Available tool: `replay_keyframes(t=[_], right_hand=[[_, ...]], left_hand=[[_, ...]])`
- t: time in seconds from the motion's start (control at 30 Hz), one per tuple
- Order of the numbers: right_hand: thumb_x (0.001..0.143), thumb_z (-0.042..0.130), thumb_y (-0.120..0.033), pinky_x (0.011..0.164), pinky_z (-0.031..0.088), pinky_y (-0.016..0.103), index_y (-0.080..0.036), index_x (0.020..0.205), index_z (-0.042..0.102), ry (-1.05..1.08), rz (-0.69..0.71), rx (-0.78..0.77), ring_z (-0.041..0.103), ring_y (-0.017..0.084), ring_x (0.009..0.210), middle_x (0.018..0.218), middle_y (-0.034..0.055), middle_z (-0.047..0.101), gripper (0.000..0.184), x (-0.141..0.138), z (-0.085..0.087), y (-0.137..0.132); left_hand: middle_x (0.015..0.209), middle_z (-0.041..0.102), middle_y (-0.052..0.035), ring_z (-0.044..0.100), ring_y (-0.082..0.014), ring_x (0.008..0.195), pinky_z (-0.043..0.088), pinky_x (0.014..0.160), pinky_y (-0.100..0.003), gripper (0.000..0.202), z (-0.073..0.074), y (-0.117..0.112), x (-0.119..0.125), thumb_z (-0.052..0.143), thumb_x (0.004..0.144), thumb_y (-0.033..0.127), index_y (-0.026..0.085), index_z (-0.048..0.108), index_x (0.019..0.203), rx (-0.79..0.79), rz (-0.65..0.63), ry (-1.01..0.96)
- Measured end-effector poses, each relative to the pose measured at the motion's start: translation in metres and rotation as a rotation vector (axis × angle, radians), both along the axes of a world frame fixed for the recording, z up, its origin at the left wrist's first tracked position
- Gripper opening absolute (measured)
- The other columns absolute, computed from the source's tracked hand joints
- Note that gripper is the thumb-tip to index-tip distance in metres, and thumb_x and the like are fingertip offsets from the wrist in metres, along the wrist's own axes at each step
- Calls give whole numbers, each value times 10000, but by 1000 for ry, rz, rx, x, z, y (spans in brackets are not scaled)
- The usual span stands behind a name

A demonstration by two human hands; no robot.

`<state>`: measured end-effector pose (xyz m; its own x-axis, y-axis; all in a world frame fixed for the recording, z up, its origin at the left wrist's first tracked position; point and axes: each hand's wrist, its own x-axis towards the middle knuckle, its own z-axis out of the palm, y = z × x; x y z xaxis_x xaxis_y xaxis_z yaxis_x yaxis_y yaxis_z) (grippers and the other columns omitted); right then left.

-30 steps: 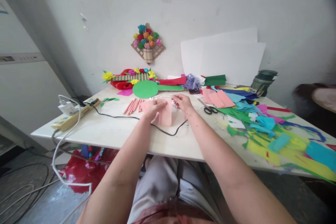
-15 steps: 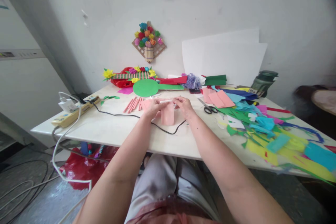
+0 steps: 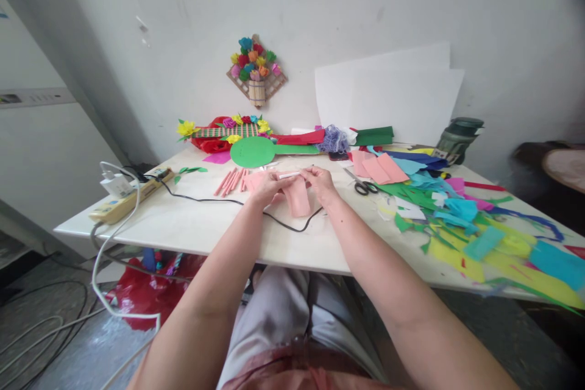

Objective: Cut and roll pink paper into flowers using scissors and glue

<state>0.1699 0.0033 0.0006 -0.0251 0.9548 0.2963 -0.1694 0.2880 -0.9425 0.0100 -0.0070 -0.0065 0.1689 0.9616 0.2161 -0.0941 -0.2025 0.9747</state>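
Both my hands meet over the middle of the white table [image 3: 196, 225]. My left hand [image 3: 265, 187] and my right hand [image 3: 320, 183] pinch the top edge of a pink paper piece [image 3: 297, 197], which hangs down between them over a black cable [image 3: 283, 226]. A thin white stick [image 3: 289, 175] runs along that top edge between my fingertips. Several rolled pink paper tubes [image 3: 231, 183] lie just left of my left hand.
Black-handled scissors [image 3: 362, 186] lie right of my right hand. Coloured paper scraps [image 3: 461, 219] cover the table's right side. A green paper disc [image 3: 252, 152], paper flowers [image 3: 223, 133], white sheets [image 3: 388, 97] and a dark jar [image 3: 458, 139] stand at the back. A power strip [image 3: 128, 197] is at the left.
My right hand came in to the pink paper's top edge, and both hands now pinch it along the white stick. The paper hangs narrower and a little skewed.
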Motion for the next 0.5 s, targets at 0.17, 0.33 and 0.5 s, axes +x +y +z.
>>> replay_keyframes(t=[0.17, 0.33, 0.5], right_hand=[[546, 706, -383, 507, 367, 236, -169, 636, 638, 17, -26, -23, 442, 92, 504, 527, -37, 544, 242, 0, 0, -1], [540, 715, -405, 526, 365, 237, -164, 640, 636, 31, -24, -12, 442, 90, 514, 539, -36, 550, 273, 0, 0, -1], [537, 727, -432, 511, 350, 237, -167, 637, 636, 21, -43, 3, 418, 86, 493, 514, -46, 518, 297, 1, -2, 3]], left_hand=[[573, 600, 0, 543, -114, 532, 424, 535, -236, 309, -1, 5, -1, 773, 557, 409, 142, 659, 664, 58, 7, -5], [633, 628, -18, 555, -117, 563, 437, 551, -237, 371, 3, 4, 0, 778, 539, 437, 139, 671, 731, 17, 32, -43], [563, 579, -4, 518, -102, 519, 419, 512, -225, 366, 5, 1, 1, 762, 558, 468, 139, 637, 655, -6, 9, -50]])
